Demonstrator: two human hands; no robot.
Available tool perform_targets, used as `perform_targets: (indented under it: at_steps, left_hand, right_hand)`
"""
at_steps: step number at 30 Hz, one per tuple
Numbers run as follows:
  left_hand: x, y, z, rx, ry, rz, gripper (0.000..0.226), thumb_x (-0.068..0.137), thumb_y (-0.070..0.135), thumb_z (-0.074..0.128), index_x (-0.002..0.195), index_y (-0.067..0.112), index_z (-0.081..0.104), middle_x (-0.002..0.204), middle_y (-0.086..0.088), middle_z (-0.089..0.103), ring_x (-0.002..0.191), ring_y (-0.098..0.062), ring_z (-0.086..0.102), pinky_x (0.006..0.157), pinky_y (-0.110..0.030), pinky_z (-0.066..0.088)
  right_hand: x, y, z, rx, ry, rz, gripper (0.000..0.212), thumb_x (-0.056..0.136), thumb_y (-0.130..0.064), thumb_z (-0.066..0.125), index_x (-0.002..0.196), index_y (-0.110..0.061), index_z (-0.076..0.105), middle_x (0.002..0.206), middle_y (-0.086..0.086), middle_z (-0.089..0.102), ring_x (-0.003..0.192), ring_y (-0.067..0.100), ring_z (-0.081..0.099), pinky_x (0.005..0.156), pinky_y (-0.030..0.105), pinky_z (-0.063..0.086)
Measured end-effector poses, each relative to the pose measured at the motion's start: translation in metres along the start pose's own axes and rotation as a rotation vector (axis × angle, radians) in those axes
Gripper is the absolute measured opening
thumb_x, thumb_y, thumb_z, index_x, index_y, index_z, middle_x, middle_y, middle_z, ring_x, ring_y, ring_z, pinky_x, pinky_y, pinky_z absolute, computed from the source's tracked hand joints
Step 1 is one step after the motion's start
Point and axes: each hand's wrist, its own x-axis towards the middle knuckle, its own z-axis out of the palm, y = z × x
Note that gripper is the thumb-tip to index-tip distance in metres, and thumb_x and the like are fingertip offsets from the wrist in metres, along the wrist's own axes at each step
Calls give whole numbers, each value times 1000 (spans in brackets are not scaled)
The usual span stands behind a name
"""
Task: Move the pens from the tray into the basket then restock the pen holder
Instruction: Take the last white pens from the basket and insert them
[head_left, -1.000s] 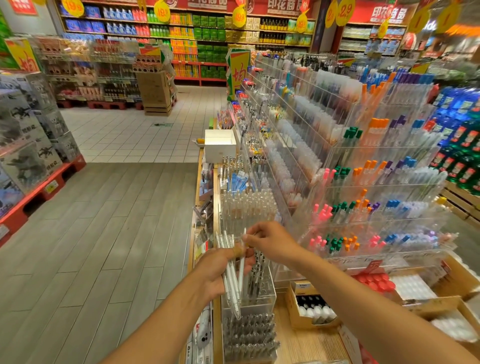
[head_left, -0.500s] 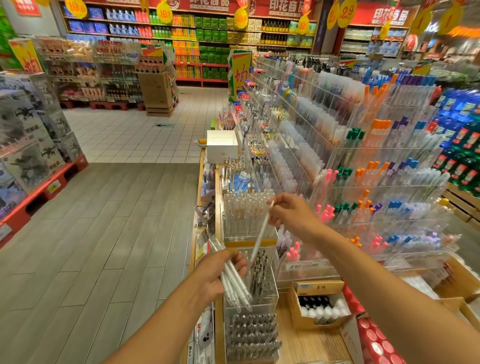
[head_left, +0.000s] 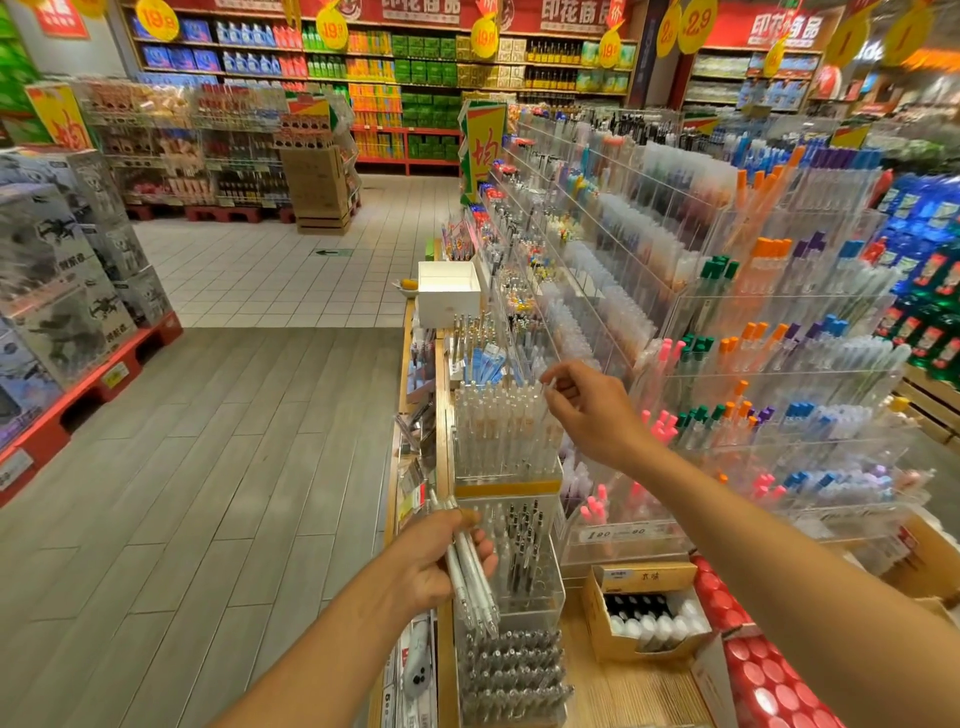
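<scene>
Pinching one slim white pen (head_left: 546, 402) near its upper end, the right hand (head_left: 589, 408) holds it at the right-hand edge of the clear pen holder (head_left: 506, 434), which already stands packed with upright white pens. That pen looks light, stiff and smooth-barrelled, so a fingertip pinch high on the barrel should steer it well enough; the tip has to find a gap between close neighbours, and I judge a sideways nudge could tilt the ones beside it. At about seven o'clock from the holder, the left hand (head_left: 441, 558) is wrapped round a bundle of white pens (head_left: 470, 582), their tips slanting down toward five o'clock. Slick plastic in a loose bunch may slide, so a firm closed fist around the middle suits them.

Directly below the holder sits a second clear bin (head_left: 524, 551) with dark pens standing in a perforated insert, and below that, at six o'clock, a rack of grey pens (head_left: 511, 670). To the holder's three o'clock rise tiered acrylic shelves (head_left: 769, 374) of coloured-cap pens, close beside the right wrist, leaving little room that way. A cardboard box (head_left: 644, 613) of small bottles rests at four to five o'clock. Toward nine o'clock the grey plank floor (head_left: 208, 493) lies open, so the left arm has the freer side. A white box (head_left: 449, 291) sits at twelve o'clock. No tray or basket can be picked out.
</scene>
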Motion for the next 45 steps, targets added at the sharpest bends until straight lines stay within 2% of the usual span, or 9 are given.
perform_targets:
  at_steps: [4,11,20,24,28,33,37,40,45]
  left_hand:
    - [-5,2,2,12,-13,27,12,98,3,54,97,-7,61,68,-19,65,62,-26,65,53,-38,60]
    - [-6,7,6,29,-47,64,19,98,4,56,101,-12,66,74,-20,71,58,-24,70,54,-34,61]
    - [-2,9,7,-3,-83,118,22,97,5,57,98,-13,70,85,-21,74,61,-21,71,56,-31,61]
    - [-4,10,10,-6,-113,145,25,96,8,60,90,-12,73,78,-22,71,58,-23,70,52,-30,60]
    - [-6,10,14,19,-170,174,22,96,11,60,101,-10,67,76,-18,67,60,-22,66,55,-30,58]
    - [-10,6,20,20,-229,227,31,94,8,62,119,-10,60,82,-17,69,64,-23,67,56,-32,58]
    - [-14,7,19,-6,-276,219,26,85,14,69,99,-8,69,79,-18,70,62,-23,70,55,-31,60]
    - [-17,8,18,10,-316,224,21,79,17,72,80,-3,78,82,-19,70,64,-24,70,58,-32,61]
    - [-18,10,20,24,-340,223,28,83,23,69,86,-4,76,82,-18,68,66,-24,69,59,-32,61]
  right_hand:
    - [5,-1,-2,-33,-40,27,11,96,-17,55,103,-25,58,81,0,62,70,12,57,64,25,50]
    - [7,2,7,-345,-160,-121,17,95,-22,57,103,-16,71,95,-2,55,93,14,48,84,29,41]
    - [9,4,5,-415,-190,-99,21,93,-32,60,111,-24,66,97,-7,44,101,15,37,84,26,26]
    - [-11,-8,11,-236,-26,-128,13,91,-28,64,103,-25,64,87,-14,55,84,6,47,74,19,32]
    - [-32,-17,34,29,-323,134,6,93,-26,63,98,-25,63,82,-11,62,71,3,57,62,18,44]
    - [-39,-18,41,426,-469,293,15,95,-23,60,91,-11,69,73,1,68,67,10,63,67,27,52]
    - [-37,-13,34,717,-558,417,13,96,-19,59,102,-11,66,71,-5,59,62,8,45,60,23,34]
    - [-38,-12,35,848,-518,454,11,92,-13,61,102,-12,65,80,1,57,69,14,44,70,29,34]
    - [-37,-17,34,1023,-510,418,13,89,-13,63,97,-9,54,85,6,62,67,15,50,72,32,42]
